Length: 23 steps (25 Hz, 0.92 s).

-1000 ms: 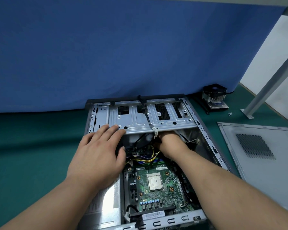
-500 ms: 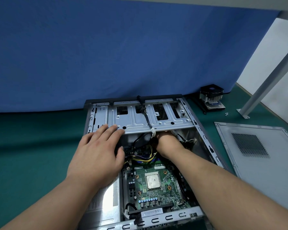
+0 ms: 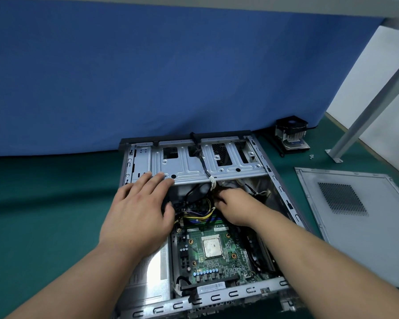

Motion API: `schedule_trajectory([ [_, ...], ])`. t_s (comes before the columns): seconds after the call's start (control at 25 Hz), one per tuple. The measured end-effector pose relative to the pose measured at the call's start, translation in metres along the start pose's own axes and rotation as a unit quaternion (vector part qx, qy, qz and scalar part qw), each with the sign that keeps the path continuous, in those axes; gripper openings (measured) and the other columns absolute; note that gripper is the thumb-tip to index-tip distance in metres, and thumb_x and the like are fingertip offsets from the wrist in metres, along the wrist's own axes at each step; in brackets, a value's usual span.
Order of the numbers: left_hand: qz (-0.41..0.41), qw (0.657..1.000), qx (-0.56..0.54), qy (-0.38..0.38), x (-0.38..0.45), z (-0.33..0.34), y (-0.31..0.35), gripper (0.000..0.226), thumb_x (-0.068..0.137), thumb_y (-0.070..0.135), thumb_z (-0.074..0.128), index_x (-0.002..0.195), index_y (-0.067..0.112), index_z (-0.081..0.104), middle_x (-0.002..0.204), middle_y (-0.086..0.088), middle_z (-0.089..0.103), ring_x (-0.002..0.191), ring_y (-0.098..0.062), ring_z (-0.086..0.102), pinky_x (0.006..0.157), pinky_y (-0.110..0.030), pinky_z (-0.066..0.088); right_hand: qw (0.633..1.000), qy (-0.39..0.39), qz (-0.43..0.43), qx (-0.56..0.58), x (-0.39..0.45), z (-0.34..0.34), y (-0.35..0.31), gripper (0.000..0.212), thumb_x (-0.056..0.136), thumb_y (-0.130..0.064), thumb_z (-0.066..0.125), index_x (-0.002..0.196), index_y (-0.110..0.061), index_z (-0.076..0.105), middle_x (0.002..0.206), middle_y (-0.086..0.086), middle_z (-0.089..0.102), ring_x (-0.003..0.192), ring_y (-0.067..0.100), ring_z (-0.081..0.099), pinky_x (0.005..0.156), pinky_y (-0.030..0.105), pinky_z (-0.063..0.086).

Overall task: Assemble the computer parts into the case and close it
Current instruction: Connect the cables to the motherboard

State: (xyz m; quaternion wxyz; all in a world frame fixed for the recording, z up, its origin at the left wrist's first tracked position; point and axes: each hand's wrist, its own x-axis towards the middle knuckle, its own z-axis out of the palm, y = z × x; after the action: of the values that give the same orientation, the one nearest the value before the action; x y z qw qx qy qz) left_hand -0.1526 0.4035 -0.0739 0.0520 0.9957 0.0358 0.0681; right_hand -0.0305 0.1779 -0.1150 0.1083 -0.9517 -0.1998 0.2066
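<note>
Your case (image 3: 283,194) lies open on its side on the green mat (image 3: 44,215), long axis running away from you toward the blue backdrop, drive cage (image 3: 194,166) at the far end. It looks like stiff, weighty sheet steel with sharp edges, so hold it by the frame rails. Your left hand (image 3: 136,217) rests flat on the cage lip, fingers straight. Your right hand (image 3: 235,208) has its fingers curled down among the cables (image 3: 200,212); I cannot tell what it grips. The motherboard (image 3: 212,252) looks fragile, so touch only connector housings. The side panel (image 3: 355,222) lies flat just right of the case.
</note>
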Motion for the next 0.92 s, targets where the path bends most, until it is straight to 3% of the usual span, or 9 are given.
schedule_trajectory([
  [0.08,0.0,1.0,-0.003,-0.003,0.001,0.0,0.0,0.065,0.092,0.052,0.023,0.154,0.041,0.035,0.163,0.021,0.032,0.154,-0.004,0.017,0.119,-0.033,0.013,0.997,0.002,-0.053,-0.057,-0.025,-0.013,0.0,0.027,0.101,-0.036,0.049,0.116,-0.021,0.066,0.117,0.003,0.064,0.108,0.028,0.061,0.086,0.038,0.052],
  [0.2,0.0,1.0,-0.011,-0.01,0.001,-0.003,0.001,0.064,0.092,0.052,0.025,0.155,0.04,0.036,0.163,0.02,0.032,0.155,-0.004,0.016,0.12,-0.033,0.013,0.974,0.122,-0.155,-0.108,-0.056,-0.045,0.01,0.03,0.093,-0.03,0.047,0.114,-0.031,0.068,0.115,-0.009,0.065,0.109,0.016,0.059,0.092,0.037,0.052],
  [0.32,-0.002,1.0,-0.016,-0.018,0.0,-0.005,0.0,0.064,0.093,0.051,0.026,0.155,0.039,0.036,0.164,0.018,0.033,0.155,-0.005,0.017,0.121,-0.034,0.014,0.955,0.229,-0.12,-0.146,-0.059,-0.062,0.032,0.022,0.093,-0.028,0.055,0.114,-0.025,0.06,0.122,-0.007,0.055,0.118,0.018,0.049,0.101,0.038,0.041],
  [0.4,-0.002,1.0,-0.013,-0.021,0.0,-0.007,0.0,0.063,0.093,0.049,0.029,0.154,0.037,0.039,0.163,0.016,0.035,0.155,-0.007,0.02,0.121,-0.036,0.017,0.96,0.238,-0.072,-0.129,-0.055,-0.057,0.039,0.032,0.091,-0.022,0.06,0.122,-0.023,0.053,0.134,-0.005,0.048,0.128,0.018,0.041,0.108,0.038,0.032],
  [0.6,-0.005,0.999,-0.007,-0.032,-0.001,-0.008,0.0,0.06,0.093,0.046,0.037,0.152,0.035,0.043,0.161,0.013,0.039,0.154,-0.01,0.025,0.119,-0.036,0.018,0.958,0.251,-0.036,-0.134,-0.051,-0.051,0.039,0.064,0.076,-0.005,0.062,0.137,-0.019,0.05,0.144,-0.001,0.046,0.138,0.021,0.038,0.118,0.039,0.03],
  [0.92,-0.008,0.998,-0.024,-0.063,0.001,-0.018,0.004,0.062,0.093,0.047,0.036,0.153,0.03,0.044,0.163,0.008,0.038,0.155,-0.014,0.024,0.121,-0.039,0.02,0.979,0.177,0.004,-0.101,-0.055,-0.059,0.035,0.084,0.082,0.001,0.06,0.159,-0.015,0.027,0.168,0.002,0.019,0.157,0.021,0.007,0.126,0.035,0.001],
])
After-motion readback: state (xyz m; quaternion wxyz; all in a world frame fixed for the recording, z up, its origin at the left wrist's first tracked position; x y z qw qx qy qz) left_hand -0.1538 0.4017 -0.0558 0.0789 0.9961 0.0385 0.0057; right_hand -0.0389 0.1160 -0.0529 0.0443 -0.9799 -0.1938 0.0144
